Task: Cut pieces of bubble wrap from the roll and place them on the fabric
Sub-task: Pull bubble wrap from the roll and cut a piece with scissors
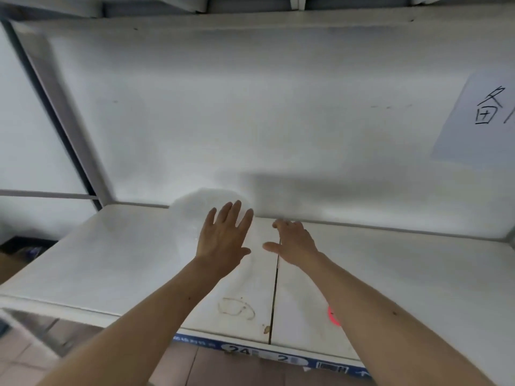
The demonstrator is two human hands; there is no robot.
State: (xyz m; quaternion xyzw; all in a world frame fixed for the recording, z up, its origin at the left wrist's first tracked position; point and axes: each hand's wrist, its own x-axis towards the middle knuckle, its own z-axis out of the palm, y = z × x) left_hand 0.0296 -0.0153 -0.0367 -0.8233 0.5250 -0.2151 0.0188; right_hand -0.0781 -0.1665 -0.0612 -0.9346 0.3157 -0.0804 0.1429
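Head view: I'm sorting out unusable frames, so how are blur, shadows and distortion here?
Head view: motion blur softens the whole frame, the pale bubble wrap barely separates from the shelf; a broad dark shadow lies on the back panel beyond the right hand; wide-angle bending curves the shelf edges.

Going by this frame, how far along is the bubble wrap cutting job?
Nothing looks done: no cut pieces and no fabric show on the white shelf. In hand: the left hand, fingers straight, reaches over a pale, blurred translucent mass at the back of the shelf, possibly the bubble wrap. The right hand reaches beside it and holds nothing visible. No cutting tool shows. Cutting and placing all remain.
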